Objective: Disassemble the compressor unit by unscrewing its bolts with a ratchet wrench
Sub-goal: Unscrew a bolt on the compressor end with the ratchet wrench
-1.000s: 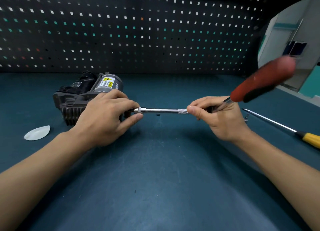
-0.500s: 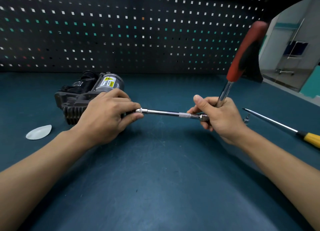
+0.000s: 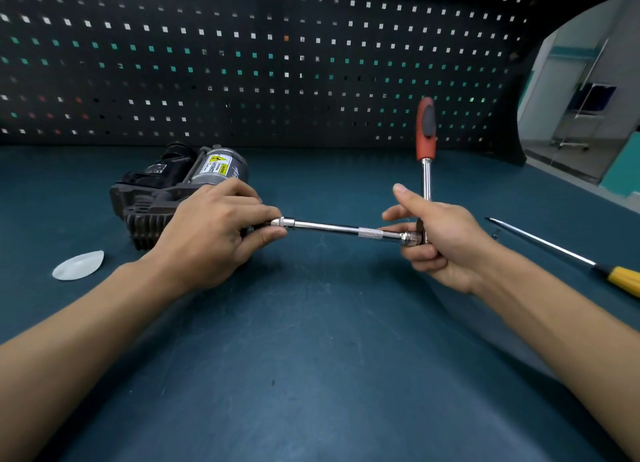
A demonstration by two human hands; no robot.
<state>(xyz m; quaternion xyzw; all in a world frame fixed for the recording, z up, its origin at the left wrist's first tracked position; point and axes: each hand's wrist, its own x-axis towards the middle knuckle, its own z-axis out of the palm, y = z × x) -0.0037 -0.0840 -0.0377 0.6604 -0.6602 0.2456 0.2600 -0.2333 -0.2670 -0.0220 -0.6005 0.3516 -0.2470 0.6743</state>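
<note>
The compressor unit (image 3: pixel 162 191), dark cast metal with a silver motor can and a yellow warning label, lies on the mat at the left. My left hand (image 3: pixel 211 233) covers its right end and pinches the socket end of a chrome extension bar (image 3: pixel 332 227) against it. The bar runs right to the ratchet wrench (image 3: pixel 426 139), whose red and black handle stands almost straight up. My right hand (image 3: pixel 436 233) grips the ratchet head with curled fingers, thumb raised beside the shaft. The bolt itself is hidden under my left hand.
A yellow-handled screwdriver (image 3: pixel 568 257) lies on the blue-green mat (image 3: pixel 311 357) to the right, with a small metal part (image 3: pixel 496 234) beside its shaft. A white translucent cap (image 3: pixel 79 265) lies at the left. A dark pegboard (image 3: pixel 277 63) closes the back.
The ratchet handle has swung from pointing up to the right to nearly upright, turned by my right hand. My left hand has stayed on the socket end at the compressor.
</note>
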